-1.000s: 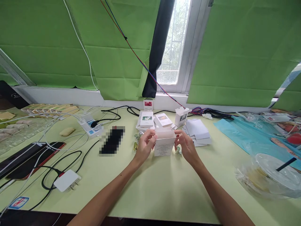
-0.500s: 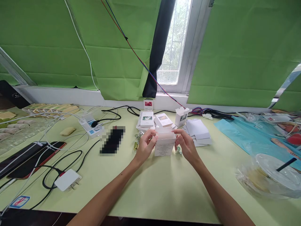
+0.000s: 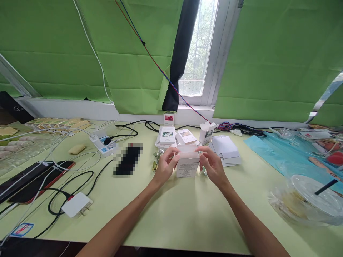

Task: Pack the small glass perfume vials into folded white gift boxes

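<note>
The open white cardboard box (image 3: 186, 168) was in front of white rectangular cartons (image 3: 168, 140), left of flat white paper pieces (image 3: 227, 148) and a light-blue plastic sheet (image 3: 264, 150).

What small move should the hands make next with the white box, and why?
Perhaps fold the flap down: it stands raised at the far side of the white box, the left hand holds the left edge, and the right hand is at the top right corner.

Green blinds (image 3: 268, 53) flank a window (image 3: 193, 60) — black cables (image 3: 245, 126) lie below.
</note>
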Available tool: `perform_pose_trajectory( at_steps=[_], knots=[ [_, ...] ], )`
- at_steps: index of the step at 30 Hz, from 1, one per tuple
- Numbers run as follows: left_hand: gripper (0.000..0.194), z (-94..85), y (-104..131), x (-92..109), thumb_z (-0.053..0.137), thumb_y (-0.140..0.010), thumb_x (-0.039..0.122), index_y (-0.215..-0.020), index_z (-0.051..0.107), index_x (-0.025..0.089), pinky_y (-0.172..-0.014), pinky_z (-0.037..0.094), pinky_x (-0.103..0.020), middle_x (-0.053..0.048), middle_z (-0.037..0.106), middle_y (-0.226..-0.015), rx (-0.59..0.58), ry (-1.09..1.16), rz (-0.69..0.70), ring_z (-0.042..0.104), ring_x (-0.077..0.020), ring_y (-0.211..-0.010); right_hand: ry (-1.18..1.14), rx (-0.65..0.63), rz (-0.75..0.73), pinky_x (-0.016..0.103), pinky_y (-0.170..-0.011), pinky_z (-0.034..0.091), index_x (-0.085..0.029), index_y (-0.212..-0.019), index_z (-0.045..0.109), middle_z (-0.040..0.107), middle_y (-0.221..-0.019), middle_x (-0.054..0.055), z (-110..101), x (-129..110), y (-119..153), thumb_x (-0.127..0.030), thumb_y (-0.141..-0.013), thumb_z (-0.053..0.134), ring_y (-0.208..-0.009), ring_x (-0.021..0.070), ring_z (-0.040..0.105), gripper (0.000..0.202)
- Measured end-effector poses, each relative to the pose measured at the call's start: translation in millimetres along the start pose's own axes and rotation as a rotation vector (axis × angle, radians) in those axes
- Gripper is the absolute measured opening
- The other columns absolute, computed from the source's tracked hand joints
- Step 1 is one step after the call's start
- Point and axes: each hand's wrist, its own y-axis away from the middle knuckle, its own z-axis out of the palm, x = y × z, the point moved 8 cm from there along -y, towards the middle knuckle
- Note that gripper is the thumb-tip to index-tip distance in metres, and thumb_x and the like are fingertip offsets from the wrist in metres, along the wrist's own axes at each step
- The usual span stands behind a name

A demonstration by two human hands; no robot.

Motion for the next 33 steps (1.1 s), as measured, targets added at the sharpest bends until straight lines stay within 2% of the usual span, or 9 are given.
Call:
perform_pose_trajectory(
  at_steps=[3, 6, 9, 12, 17, 20, 24, 27, 33],
  knots=[
    [0.021, -0.3, 0, -1, 0.055, -0.089, 0.04, -0.089, 0.062, 0.02, -0.053, 0.042, -0.024, 0.0, 0.056, -0.079, -0.004, -0.005, -0.001, 0.048, -0.0118, -0.061, 0.01, 0.011, -0.021, 0.023, -0.049, 0.049, -0.022, -0.096, 0.07, 0.055, -0.112, 0.008, -1, -1, 0, -0.045, -0.099, 0.055, -0.073, 0.0125, 0.056, 0.028],
    [0.022, 0.1, 0, 0, 0.055, -0.089, 0.04, -0.089, 0.062, 0.02, -0.054, 0.042, -0.024, 0.0, 0.057, -0.082, -0.011, -0.006, 0.003, 0.047, -0.0114, -0.061, 0.056, 0.015, -0.022, 0.022, -0.051, 0.049, -0.019, -0.085, 0.072, 0.056, -0.111, 0.011, -1, -3, 0, -0.044, -0.099, 0.055, -0.089, 0.0181, 0.059, 0.033],
    [0.021, 0.5, 0, 0, 0.055, -0.09, 0.039, -0.089, 0.062, 0.019, -0.055, 0.042, -0.025, 0.0, 0.058, -0.083, -0.014, 0.001, -0.002, 0.047, -0.0115, -0.06, 0.098, 0.018, -0.054, 0.022, -0.051, 0.048, -0.019, -0.075, 0.07, 0.06, -0.104, 0.013, 0, -9, -1, -0.043, -0.1, 0.054, -0.104, 0.024, 0.058, 0.038],
    [0.021, 0.6, 1, -1, 0.054, -0.091, 0.039, -0.091, 0.063, 0.02, -0.057, 0.042, -0.025, 0.0, 0.058, -0.081, -0.011, -0.002, -0.014, 0.048, -0.0123, -0.061, 0.126, 0.024, -0.084, 0.024, -0.05, 0.046, -0.02, -0.066, 0.063, 0.06, -0.09, 0.013, 1, -15, -1, -0.043, -0.1, 0.053, -0.108, 0.0269, 0.057, 0.043],
    [0.026, 0.7, 1, -2, 0.05, -0.094, 0.04, -0.093, 0.065, 0.02, -0.06, 0.041, -0.026, 0.0, 0.058, -0.08, -0.008, -0.02, -0.007, 0.048, -0.0134, -0.064, 0.143, 0.005, -0.104, 0.026, -0.047, 0.043, -0.022, -0.06, 0.056, 0.059, -0.08, 0.012, 2, -16, -1, -0.043, -0.1, 0.053, -0.109, 0.0285, 0.057, 0.046],
    [0.031, 0.3, 1, -2, 0.048, -0.096, 0.045, -0.091, 0.066, 0.02, -0.061, 0.041, -0.027, 0.0, 0.058, -0.078, 0.002, -0.035, -0.015, 0.048, -0.0141, -0.063, 0.169, -0.017, -0.114, 0.029, -0.05, 0.046, -0.023, -0.057, 0.056, 0.058, -0.077, 0.011, 4, -15, 0, -0.044, -0.1, 0.053, -0.106, 0.0288, 0.06, 0.048],
    [0.037, -0.5, 1, -2, 0.046, -0.097, 0.051, -0.091, 0.066, 0.02, -0.062, 0.04, -0.027, 0.0, 0.058, -0.077, 0.021, -0.037, -0.029, 0.048, -0.0146, -0.064, 0.235, -0.031, -0.135, 0.035, -0.063, 0.052, -0.021, -0.055, 0.056, 0.058, -0.078, 0.008, 4, -15, 1, -0.043, -0.1, 0.053, -0.087, 0.0242, 0.065, 0.05],
    [0.039, 0.1, 2, -2, 0.046, -0.098, 0.052, -0.092, 0.067, 0.02, -0.062, 0.039, -0.027, 0.0, 0.057, -0.077, 0.018, -0.036, -0.03, 0.047, -0.0145, -0.064, 0.247, -0.04, -0.143, 0.036, -0.066, 0.052, -0.021, -0.057, 0.058, 0.059, -0.079, 0.007, 4, -16, 2, -0.043, -0.1, 0.054, -0.078, 0.0214, 0.064, 0.049],
    [0.041, 0.3, 2, -2, 0.045, -0.098, 0.054, -0.094, 0.067, 0.02, -0.063, 0.039, -0.028, -0.001, 0.058, -0.079, 0.011, -0.051, -0.035, 0.047, -0.0156, -0.066, 0.229, -0.048, -0.122, 0.034, -0.064, 0.052, -0.02, -0.068, 0.069, 0.062, -0.092, 0.009, 5, -15, 1, -0.045, -0.098, 0.056, -0.079, 0.0209, 0.065, 0.041]
  ],
)
